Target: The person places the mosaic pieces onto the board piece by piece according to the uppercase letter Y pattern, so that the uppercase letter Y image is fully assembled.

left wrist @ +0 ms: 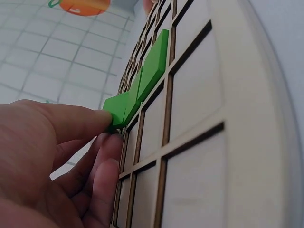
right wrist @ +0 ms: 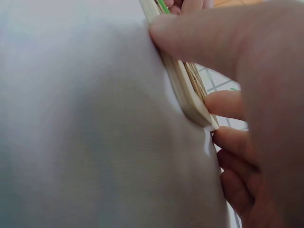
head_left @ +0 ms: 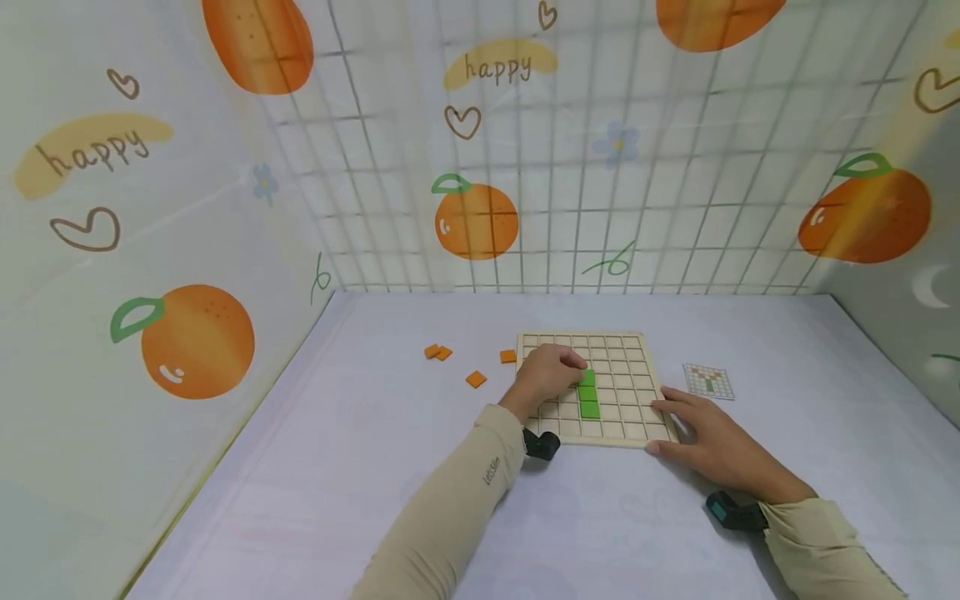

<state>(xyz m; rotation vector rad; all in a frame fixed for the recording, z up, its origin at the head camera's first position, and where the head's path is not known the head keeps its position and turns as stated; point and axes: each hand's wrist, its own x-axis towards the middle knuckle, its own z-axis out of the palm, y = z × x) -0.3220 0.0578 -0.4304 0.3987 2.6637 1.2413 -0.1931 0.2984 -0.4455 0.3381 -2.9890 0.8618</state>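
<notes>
My left hand (head_left: 549,372) pinches a green square tile (left wrist: 117,105) at the far end of a short column on a wooden grid board (head_left: 626,430). Two more green tiles, a middle one (head_left: 587,393) and a near one (head_left: 590,410), lie in the grid cells closer to me. In the left wrist view the pinched tile sits tilted against its neighbour. My right hand (head_left: 712,442) rests at the board's right front corner, its thumb and index finger extended and touching the rim. The other right fingers lie loosely beside the board in the right wrist view.
Left of the board are several orange square tiles, a single one (head_left: 476,379) nearest me and another (head_left: 507,357) by the board's edge. A small card (head_left: 708,381) with a coloured grid pattern lies to the right. Printed curtains (head_left: 480,167) surround the table (head_left: 360,467).
</notes>
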